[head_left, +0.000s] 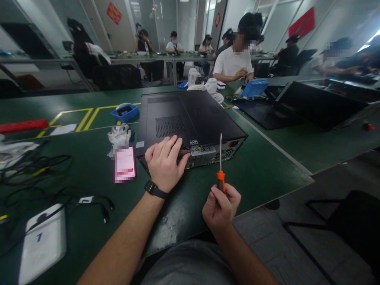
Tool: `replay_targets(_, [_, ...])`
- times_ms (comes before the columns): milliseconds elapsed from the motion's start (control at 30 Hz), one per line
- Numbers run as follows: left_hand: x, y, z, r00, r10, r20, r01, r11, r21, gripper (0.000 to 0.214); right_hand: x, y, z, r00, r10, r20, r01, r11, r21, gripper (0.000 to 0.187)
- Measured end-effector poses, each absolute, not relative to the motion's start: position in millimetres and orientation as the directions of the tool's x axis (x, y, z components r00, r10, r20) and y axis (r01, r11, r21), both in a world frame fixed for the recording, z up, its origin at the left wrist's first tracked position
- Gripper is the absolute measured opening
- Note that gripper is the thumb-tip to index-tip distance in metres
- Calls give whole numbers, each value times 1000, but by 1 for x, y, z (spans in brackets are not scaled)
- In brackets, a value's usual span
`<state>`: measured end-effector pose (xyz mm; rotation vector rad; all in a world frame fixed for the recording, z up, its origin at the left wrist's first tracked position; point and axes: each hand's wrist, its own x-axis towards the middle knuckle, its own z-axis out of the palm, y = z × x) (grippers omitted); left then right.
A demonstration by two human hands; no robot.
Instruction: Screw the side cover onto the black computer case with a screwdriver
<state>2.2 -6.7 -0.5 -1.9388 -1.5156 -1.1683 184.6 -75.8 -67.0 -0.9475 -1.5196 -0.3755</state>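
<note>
Green tabletop [264, 162] is stretching across the foreground, 1 black computer case [202, 111] lying flat near its middle. The left hand [165, 162] is resting on the case's near edge, fingers loosely spread (a dark watch [154, 190] is circling that wrist). The right hand [221, 204] is holding 1 orange-handled screwdriver [220, 180] in closed fingers, its shaft pointing upward.

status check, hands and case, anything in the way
Left hand on case. Right hand gripping screwdriver. Case lying flat, top panel on. Left hand hides part of its near edge.
</note>
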Motion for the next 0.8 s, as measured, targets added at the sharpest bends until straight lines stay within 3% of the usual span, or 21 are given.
replay_targets(800, [3,-6,-2,52,587,808,929,-325,177,44,187,-81,-69,-9,285,958,620,753,-218,35])
